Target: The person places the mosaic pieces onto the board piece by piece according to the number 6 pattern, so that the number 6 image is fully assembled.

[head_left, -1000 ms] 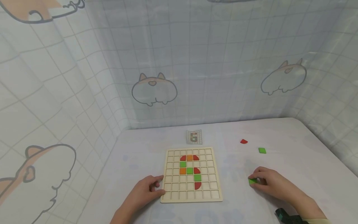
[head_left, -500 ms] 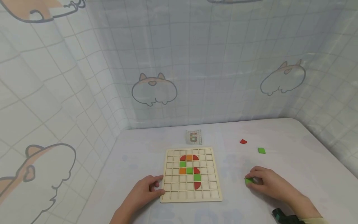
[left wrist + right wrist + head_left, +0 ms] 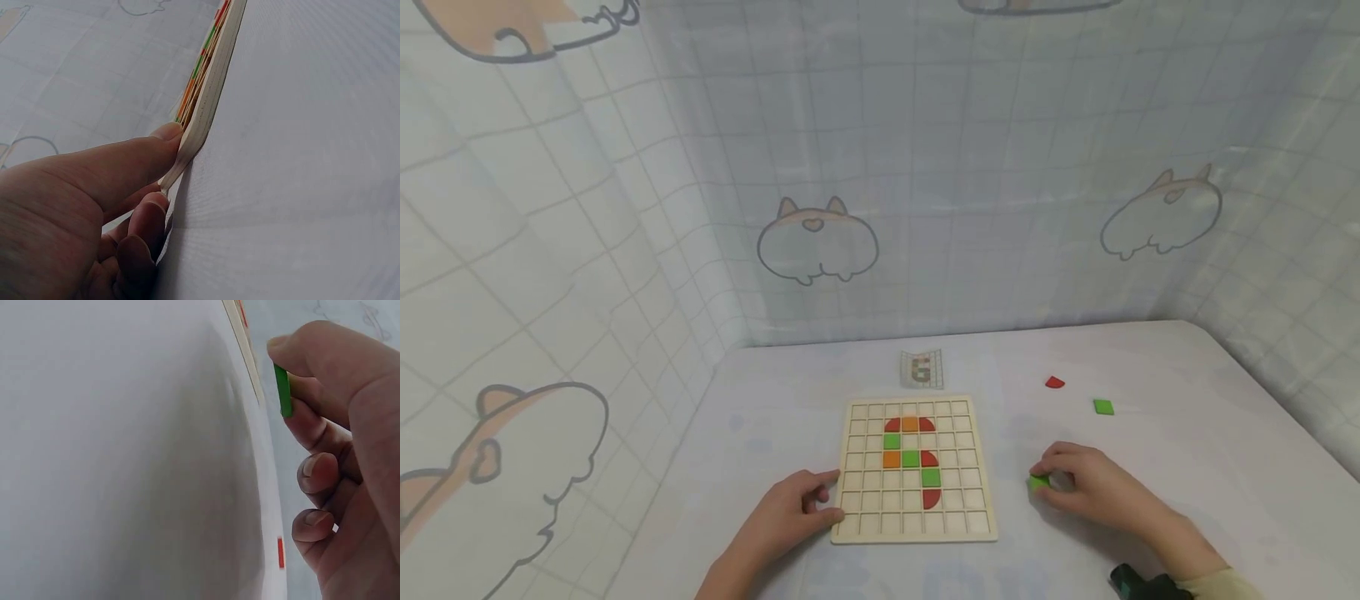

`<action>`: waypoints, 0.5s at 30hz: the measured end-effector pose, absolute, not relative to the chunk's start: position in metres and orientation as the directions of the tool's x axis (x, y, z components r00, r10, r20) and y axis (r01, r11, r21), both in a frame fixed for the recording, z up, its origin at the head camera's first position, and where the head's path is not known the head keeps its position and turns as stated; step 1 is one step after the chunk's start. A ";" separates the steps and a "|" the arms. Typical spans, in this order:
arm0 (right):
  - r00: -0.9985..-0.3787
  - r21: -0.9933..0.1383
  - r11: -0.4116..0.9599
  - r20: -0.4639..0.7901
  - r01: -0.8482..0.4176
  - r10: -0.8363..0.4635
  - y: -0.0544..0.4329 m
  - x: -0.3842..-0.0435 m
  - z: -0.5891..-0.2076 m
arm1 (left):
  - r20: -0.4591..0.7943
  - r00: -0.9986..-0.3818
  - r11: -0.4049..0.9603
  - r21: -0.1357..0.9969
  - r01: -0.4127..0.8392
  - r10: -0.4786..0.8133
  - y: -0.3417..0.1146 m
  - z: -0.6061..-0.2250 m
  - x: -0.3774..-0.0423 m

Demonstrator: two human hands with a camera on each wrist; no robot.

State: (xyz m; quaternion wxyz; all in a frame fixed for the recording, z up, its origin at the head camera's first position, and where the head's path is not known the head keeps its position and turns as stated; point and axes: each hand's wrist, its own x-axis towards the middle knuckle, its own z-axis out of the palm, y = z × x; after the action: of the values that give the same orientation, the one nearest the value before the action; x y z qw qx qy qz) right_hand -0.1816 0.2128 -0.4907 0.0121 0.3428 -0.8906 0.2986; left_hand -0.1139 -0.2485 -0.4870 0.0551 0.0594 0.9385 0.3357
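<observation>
A pale wooden grid board [image 3: 867, 503] lies flat on the table, with red quarter-round, orange and green square tiles set in its cells. At its left edge rests my left hand [image 3: 784, 515]; thumb and index finger touch the rim, apart from each other, while the other fingers curl beneath the palm. The left wrist view shows that thumb against the board's near corner. To the right of the board, my right hand [image 3: 1097, 490] pinches a green square tile [image 3: 283, 390] between thumb and fingers. The tile is tilted above the tabletop, partly hidden by the fingers in the head view.
A small pattern card [image 3: 922, 369] printed with a G-like figure lies behind the board. At the back right are a loose red quarter-round tile [image 3: 1055, 382] and a loose green square tile [image 3: 1103, 407]. A patterned curtain [image 3: 985, 208] stands behind and beside the table.
My right hand has moved left toward the board, carrying the green tile with it. The left hand stays at the board's edge, and the board's tiles look the same.
</observation>
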 end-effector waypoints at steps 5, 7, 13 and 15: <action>-0.751 -0.523 0.566 0.255 -0.637 -0.609 0.197 -0.184 -0.489 | -0.078 -0.987 0.774 0.631 0.058 0.138 -0.249 -0.490 -0.114; -0.739 -0.520 0.552 0.270 -0.652 -0.618 0.190 -0.185 -0.489 | -0.084 -0.987 0.775 0.630 0.054 0.137 -0.249 -0.491 -0.115; -0.734 -0.506 0.559 0.260 -0.657 -0.627 0.170 -0.188 -0.486 | -0.086 -0.987 0.776 0.629 0.051 0.135 -0.250 -0.491 -0.115; -0.744 -0.502 0.578 0.235 -0.644 -0.626 0.163 -0.189 -0.484 | -0.085 -0.987 0.776 0.629 0.050 0.133 -0.250 -0.491 -0.115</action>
State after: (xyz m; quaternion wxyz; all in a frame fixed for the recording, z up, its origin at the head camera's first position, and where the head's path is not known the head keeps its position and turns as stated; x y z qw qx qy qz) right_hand -0.1888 0.1633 -0.4841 0.0158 0.3574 -0.8880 0.2890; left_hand -0.1152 -0.2495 -0.4906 0.0625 0.0488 0.9403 0.3311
